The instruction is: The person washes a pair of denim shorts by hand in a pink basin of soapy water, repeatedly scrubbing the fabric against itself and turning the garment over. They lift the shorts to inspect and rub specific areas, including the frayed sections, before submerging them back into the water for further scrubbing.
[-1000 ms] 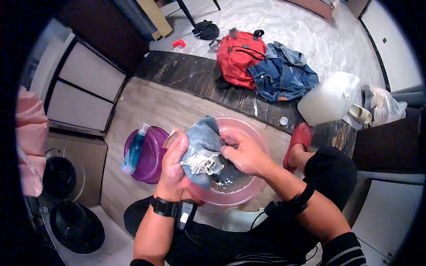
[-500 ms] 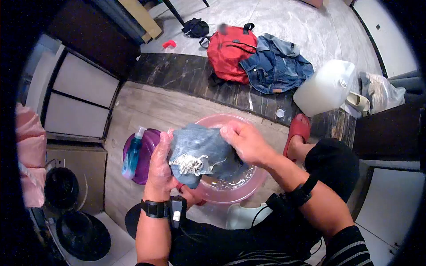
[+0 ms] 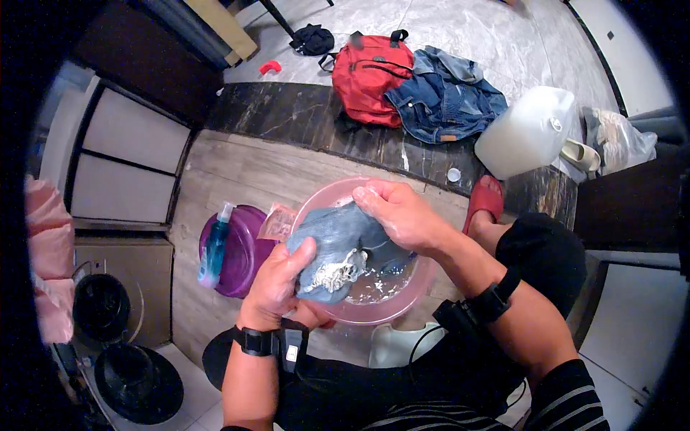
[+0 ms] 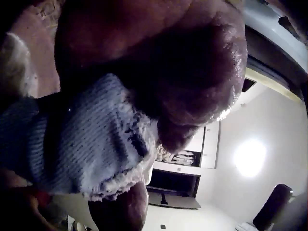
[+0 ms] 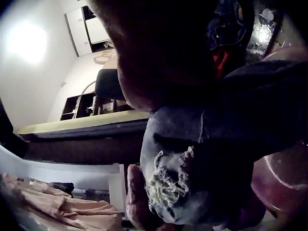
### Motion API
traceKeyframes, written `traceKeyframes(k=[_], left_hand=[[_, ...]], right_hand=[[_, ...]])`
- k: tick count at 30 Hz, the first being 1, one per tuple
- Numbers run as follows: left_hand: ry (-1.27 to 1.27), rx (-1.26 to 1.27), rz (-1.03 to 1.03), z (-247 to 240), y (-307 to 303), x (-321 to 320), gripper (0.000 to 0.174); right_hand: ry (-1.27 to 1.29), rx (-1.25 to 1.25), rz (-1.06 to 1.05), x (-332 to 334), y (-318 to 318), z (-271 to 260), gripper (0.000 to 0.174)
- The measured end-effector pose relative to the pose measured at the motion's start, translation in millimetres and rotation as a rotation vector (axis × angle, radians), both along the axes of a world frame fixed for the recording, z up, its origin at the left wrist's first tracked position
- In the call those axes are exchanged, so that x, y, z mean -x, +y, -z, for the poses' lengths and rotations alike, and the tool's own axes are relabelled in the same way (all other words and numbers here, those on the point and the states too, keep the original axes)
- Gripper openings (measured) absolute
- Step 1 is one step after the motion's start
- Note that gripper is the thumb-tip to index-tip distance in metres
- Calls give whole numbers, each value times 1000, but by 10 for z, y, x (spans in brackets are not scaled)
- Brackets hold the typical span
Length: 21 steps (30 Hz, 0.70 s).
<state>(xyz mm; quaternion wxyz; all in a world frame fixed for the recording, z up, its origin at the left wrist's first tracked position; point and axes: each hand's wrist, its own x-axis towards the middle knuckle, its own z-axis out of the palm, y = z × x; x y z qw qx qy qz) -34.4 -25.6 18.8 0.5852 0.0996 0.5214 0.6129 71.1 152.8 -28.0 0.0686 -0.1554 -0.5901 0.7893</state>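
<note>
A wet blue denim garment (image 3: 323, 233) with a frayed patch of white threads (image 3: 338, 273) is held above a pink basin (image 3: 420, 291) of sudsy water. My left hand (image 3: 277, 276) grips its near-left side, thumb lying over the cloth beside the threads. With curled fingers, my right hand (image 3: 402, 219) pinches the upper right of the denim, and the rest of the cloth hangs toward the water. Up close in the left wrist view, the ribbed denim (image 4: 82, 139) has a ragged white edge. The right wrist view shows the loose threads (image 5: 168, 183) bunched on the cloth.
Left of the basin, a spray bottle (image 3: 215, 248) of blue liquid lies on a purple basin (image 3: 251, 251), near a pink packet (image 3: 278, 221). Beyond are a red backpack (image 3: 370, 82), a denim jacket (image 3: 453, 100) and a white jug (image 3: 525, 133). Two black pots (image 3: 136, 384) stand lower left.
The denim went from bunched to spread between both hands, then tilted down at the left. My left thumb has come over the cloth. The right hand keeps hold near the top edge.
</note>
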Motion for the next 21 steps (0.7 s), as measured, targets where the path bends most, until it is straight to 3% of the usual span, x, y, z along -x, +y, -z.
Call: traceKeyframes(k=[4,10,14,15,18,21], left_hand=[[1,-43,-128,43,26,-104,49],[-144,-118,-272,138,18,-51,50],[-144,-138,-367,106,0,-27,50],[-155,-152,-357,88,-10,-11,51],[-201,-192,-388,130,-10,7,51],[-164,-190,-418,111,4,-1,53]], right_hand=[[-28,-266,42,27,2,26,32],[-229,-515,384,20,-55,172,28],[-302,-263,23,-70,-55,297,24],[-253,-150,7,-53,-100,300,31],[-298,-111,-32,-167,-135,242,37],[-194,-337,12,-191,-252,365,39]])
